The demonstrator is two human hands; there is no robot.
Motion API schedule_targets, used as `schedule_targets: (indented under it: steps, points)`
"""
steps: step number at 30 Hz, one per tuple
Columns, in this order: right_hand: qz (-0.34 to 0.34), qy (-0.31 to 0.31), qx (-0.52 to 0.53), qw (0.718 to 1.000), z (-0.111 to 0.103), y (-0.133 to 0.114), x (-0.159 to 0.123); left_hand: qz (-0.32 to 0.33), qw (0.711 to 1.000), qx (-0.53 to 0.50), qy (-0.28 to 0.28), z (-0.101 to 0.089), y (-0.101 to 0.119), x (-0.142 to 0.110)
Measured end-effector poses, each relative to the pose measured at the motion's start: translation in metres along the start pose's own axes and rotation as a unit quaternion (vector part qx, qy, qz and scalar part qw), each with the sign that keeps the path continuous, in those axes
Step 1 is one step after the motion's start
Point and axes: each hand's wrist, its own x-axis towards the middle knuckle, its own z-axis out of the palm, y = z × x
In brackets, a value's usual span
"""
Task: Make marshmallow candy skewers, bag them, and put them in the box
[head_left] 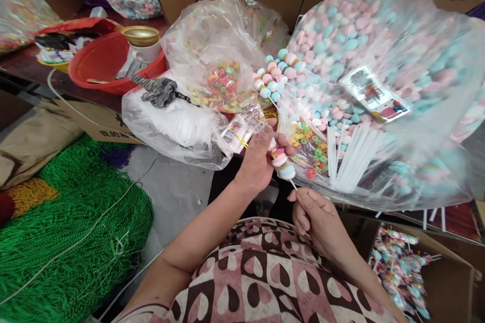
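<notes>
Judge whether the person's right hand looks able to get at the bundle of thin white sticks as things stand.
Probably yes: the sticks fan out close to the right hand, with no solid barrier apparent between. However, it pinches a pink, white and blue candy skewer, so may need freeing.

Matt sweets, glossy plastic bag, seemingly metal bowl

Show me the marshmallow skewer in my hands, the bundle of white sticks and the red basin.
Marshmallow skewer [280, 160]: head view, on a pink-and-white piece.
White sticks [352, 161]: head view, around mid-bundle.
Red basin [100, 60]: head view, on its inner wall.
</notes>
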Motion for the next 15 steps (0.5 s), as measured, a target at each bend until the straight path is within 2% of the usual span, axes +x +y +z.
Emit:
schedule_targets:
  steps: [4,8,15]
  points:
    - [-0.052,0.048,-0.038,0.997,-0.004,0.002,0.004,-0.041,0.999,0.005,-0.026,-0.004,-0.009,-0.006]
    - [-0.072,0.045,-0.074,0.994,-0.001,0.003,0.005,-0.073,0.997,-0.001,-0.034,-0.006,-0.021,-0.011]
    - [-0.121,0.084,-0.113,0.983,-0.002,0.001,0.007,-0.083,0.995,-0.003,-0.062,-0.010,-0.017,-0.012]
